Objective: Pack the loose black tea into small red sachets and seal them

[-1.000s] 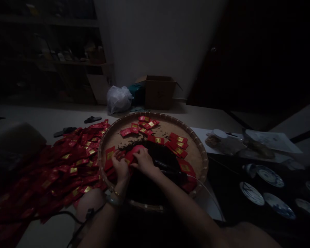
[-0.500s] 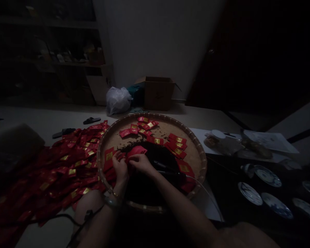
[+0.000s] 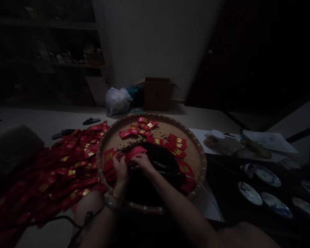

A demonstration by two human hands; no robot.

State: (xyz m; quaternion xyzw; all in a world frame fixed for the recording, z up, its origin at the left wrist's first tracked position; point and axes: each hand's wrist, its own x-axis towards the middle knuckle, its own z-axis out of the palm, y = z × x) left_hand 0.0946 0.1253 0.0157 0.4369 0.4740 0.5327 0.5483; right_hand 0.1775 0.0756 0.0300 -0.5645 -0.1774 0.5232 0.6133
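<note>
A round woven bamboo tray (image 3: 196,146) lies before me with a dark heap of loose tea (image 3: 160,155) and several small red packets with gold labels (image 3: 177,142). Both hands meet over the tray's near left side. My left hand (image 3: 121,167) and my right hand (image 3: 142,162) are closed together on one red packet (image 3: 135,151), which they hold by its lower edge above the tea. A thin dark tool (image 3: 167,168) lies on the tea just right of my right hand.
A large pile of red packets (image 3: 64,168) covers the floor left of the tray. Blue-patterned plates (image 3: 268,187) lie at the right, near a lidded jar (image 3: 217,137) and papers. A cardboard box (image 3: 158,91), a white bag (image 3: 117,100) and slippers (image 3: 91,121) sit farther back.
The red packet has been lifted a little and turned so its upper edge shows above my fingers; both hands have stayed at the same place over the tray.
</note>
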